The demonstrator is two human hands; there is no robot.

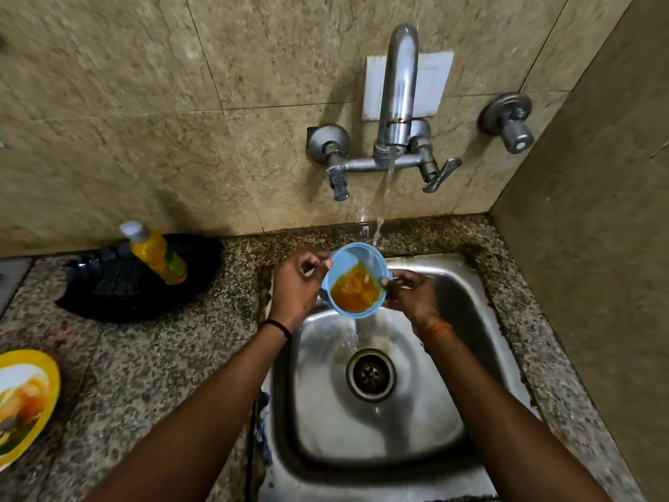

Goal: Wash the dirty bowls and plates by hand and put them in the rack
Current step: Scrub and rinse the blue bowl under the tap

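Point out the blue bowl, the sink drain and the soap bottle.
blue bowl (349, 257): head view, on the bare inner wall above the orange residue.
sink drain (370, 374): head view, on the strainer's centre.
soap bottle (155, 253): head view, on its yellow body.

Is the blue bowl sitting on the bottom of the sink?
Apart. The head view shows the blue bowl held up by the left hand and right hand, with bare sink floor and the drain visible below it.

Light blue bowl (356, 280) is stained orange inside; worktop (152, 364) is speckled granite (brown-grey); bottle (159, 257) is yellow.
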